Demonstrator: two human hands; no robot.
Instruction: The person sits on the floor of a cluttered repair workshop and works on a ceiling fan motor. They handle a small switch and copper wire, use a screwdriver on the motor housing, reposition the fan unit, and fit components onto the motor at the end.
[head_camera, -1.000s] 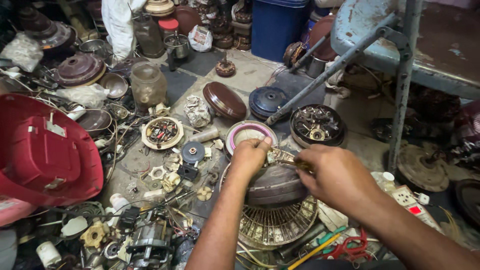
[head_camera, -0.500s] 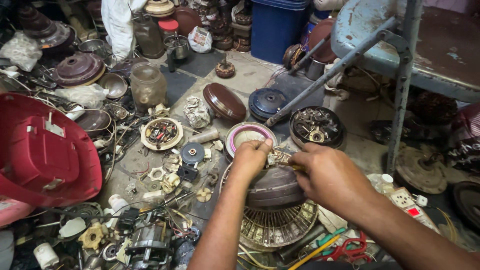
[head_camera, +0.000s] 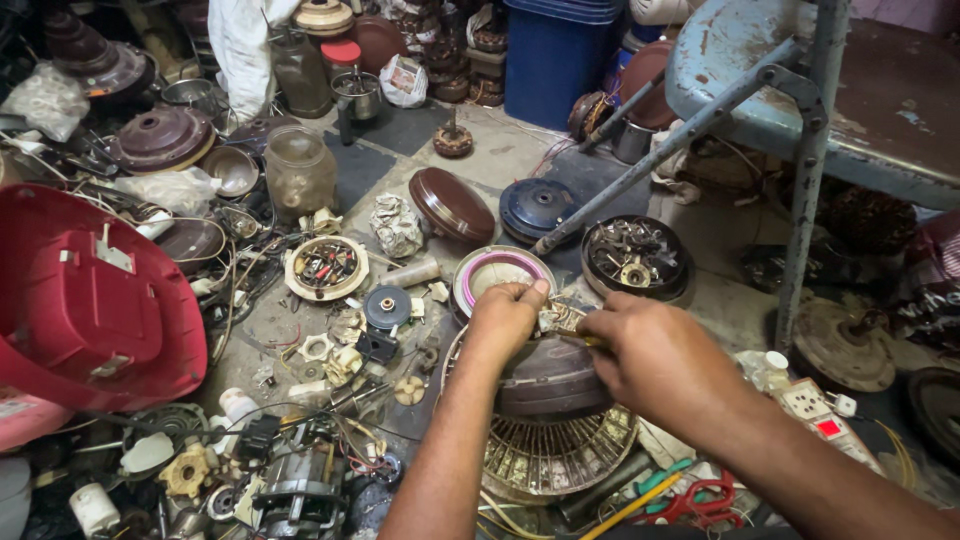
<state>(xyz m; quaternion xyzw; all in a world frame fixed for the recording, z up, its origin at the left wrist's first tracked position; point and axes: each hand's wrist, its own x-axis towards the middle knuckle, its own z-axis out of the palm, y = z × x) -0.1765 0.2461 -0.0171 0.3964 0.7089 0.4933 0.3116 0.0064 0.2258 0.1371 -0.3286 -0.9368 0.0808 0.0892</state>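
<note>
Here the left hand (head_camera: 505, 318) pinches a small pale part at the top of a dark brown fan motor housing (head_camera: 545, 378), while the right hand (head_camera: 655, 355) is closed on a thin yellow-tipped tool just beside it. The housing sits on a round wire fan guard (head_camera: 555, 455) on the floor. Just beyond the hands lies a pink-ringed disc (head_camera: 490, 272); further left a red plastic shell (head_camera: 85, 300), and to the right a blue metal stand (head_camera: 800, 150).
</note>
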